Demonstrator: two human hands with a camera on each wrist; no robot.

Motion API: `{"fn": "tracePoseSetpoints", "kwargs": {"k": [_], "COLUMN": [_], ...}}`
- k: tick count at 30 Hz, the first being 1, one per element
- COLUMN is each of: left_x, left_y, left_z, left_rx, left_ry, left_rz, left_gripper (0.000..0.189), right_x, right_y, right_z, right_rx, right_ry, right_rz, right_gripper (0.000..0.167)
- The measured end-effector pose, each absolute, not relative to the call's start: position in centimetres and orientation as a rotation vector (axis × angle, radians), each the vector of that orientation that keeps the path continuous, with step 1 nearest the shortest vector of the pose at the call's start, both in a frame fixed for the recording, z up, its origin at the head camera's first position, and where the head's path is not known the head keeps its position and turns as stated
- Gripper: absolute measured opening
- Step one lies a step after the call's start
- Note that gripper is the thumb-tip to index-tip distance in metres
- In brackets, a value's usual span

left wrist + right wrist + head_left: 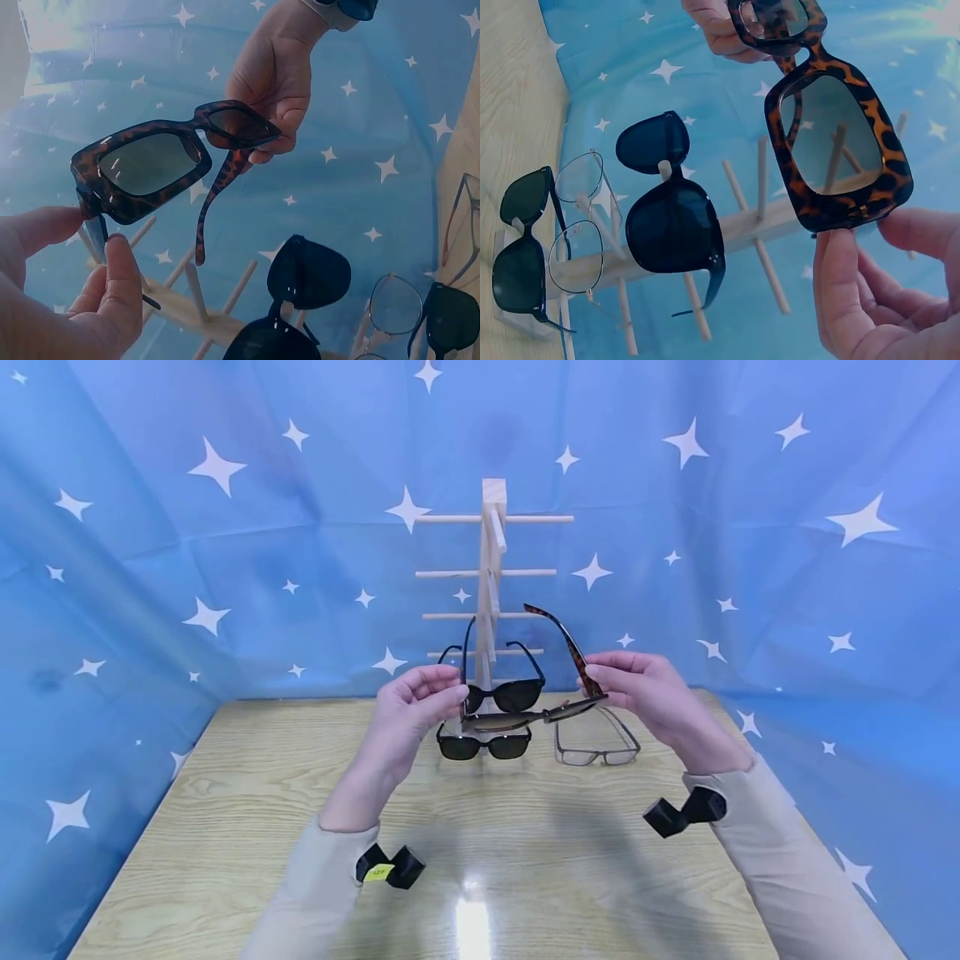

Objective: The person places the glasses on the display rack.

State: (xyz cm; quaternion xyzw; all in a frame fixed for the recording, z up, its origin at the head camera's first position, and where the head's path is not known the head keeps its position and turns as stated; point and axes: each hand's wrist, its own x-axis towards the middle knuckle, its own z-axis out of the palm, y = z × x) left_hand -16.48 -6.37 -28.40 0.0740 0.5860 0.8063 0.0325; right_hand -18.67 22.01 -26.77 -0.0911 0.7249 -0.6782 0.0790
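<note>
A pair of tortoiseshell sunglasses (501, 723) with thick rectangular rims is held up in front of the display rack, temples unfolded and pointing toward the rack. My left hand (405, 714) pinches the left temple near its hinge between thumb and fingers. On the other side, my right hand (648, 697) grips the right temple close to the hinge. The right wrist view shows the brown-and-black pattern on the front of the tortoiseshell sunglasses (891, 161). Just behind them, black sunglasses (517, 697) sit on the wooden rack (492, 497).
Lower on the rack hang dark-lensed sunglasses (510, 747) and thin wire-rimmed glasses (576, 292). Grey-framed glasses (600, 755) lie on the wooden table (300, 777) to the right. Several pegs stick out from the rack's upper post. A blue star-patterned curtain (300, 485) hangs behind.
</note>
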Motion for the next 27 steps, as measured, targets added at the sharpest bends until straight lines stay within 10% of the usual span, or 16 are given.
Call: {"fn": "tracePoseSetpoints", "kwargs": {"k": [6,27], "left_x": [-17.9,-21.8], "left_y": [-7.2,-9.0], "left_z": [-28.3,-26.6], "left_rx": [0.121,-0.036], "left_ry": [1.716,1.613], "left_rz": [2.511,2.536], "left_gripper": [0.022,0.010], "right_x": [-20.1,-24.3], "right_y": [20.9,18.2], "right_z": [-26.4,-24.5], "right_rx": [-0.182,-0.041], "right_ry": [2.287,2.248], "right_rz": [-1.896,-1.940], "right_gripper": [0.044,0.042]}}
